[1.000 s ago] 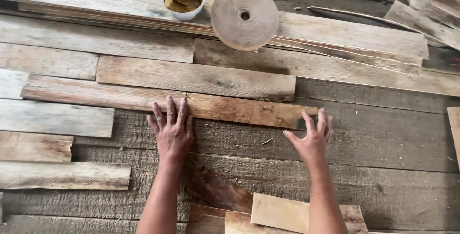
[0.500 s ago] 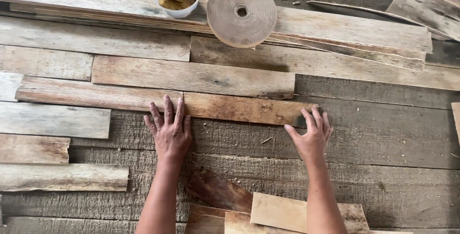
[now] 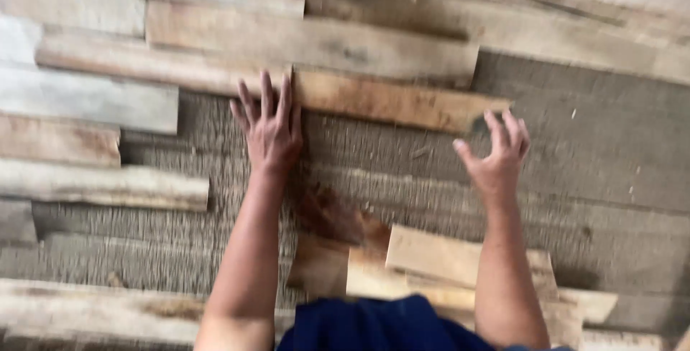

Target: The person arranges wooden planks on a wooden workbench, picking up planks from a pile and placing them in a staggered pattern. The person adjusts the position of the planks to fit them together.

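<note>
While the view blurs, the left hand point(image 3: 269, 132) lies flat, fingers spread, touching the brown plank point(image 3: 399, 101). Right hand point(image 3: 496, 157) hovers open-fingered at the plank's far end, holding nothing.

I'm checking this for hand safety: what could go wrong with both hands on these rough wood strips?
Splinters seem likely: the left hand lies flat, fingers spread, on the joint of the brown strip, whose surface looks rough. The right hand curls at the strip's splintery-looking end. The loose offcuts near the forearms could slide if bumped.
</note>
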